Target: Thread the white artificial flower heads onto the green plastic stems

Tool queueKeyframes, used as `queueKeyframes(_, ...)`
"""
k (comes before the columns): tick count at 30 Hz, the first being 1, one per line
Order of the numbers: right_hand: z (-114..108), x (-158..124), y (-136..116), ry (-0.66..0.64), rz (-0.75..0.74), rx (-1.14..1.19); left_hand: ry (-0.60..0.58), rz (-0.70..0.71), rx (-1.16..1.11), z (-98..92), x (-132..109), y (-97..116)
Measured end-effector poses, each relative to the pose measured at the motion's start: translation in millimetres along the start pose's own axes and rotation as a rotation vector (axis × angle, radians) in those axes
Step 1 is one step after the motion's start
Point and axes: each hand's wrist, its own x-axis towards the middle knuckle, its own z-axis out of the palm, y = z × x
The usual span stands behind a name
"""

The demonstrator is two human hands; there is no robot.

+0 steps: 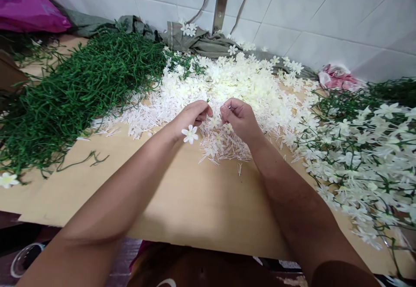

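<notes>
My left hand [194, 114] is closed, with its fingers curled around a stem whose green tip shows above the thumb. A white artificial flower [190, 134] with a pale yellow centre sticks out below that hand, seemingly on the same stem. To its right, my right hand [238, 114] is pinched, thumb against index finger; whatever small thing sits there is too hidden to name. Both hands are over a heap of thin white sticks [227, 146] and loose white flower heads [240, 79].
Green plastic stems [87, 76] lie piled at the left. Assembled white flowers on green stems [357, 148] are heaped at the right. Cardboard [195, 200] covers the table. Grey cloth [208, 44] runs along the tiled wall [292, 14], and a magenta bag [29, 5] stands at the back left.
</notes>
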Motion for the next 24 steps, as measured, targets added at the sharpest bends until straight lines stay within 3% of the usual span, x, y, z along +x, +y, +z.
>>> queueKeyframes(5, 1, 1, 0, -0.01, 0.004, 0.008, -0.011, 0.149, 0.127, -7.8, 2, -7)
queueKeyframes(14, 4, -1, -3, -0.027, 0.045, 0.042, -0.167, 0.152, 0.132, -15.6, 5, -15)
queueKeyframes(24, 4, -1, -3, -0.032, 0.034, 0.034, -0.106, 0.153, 0.222, -16.1, -1, -6)
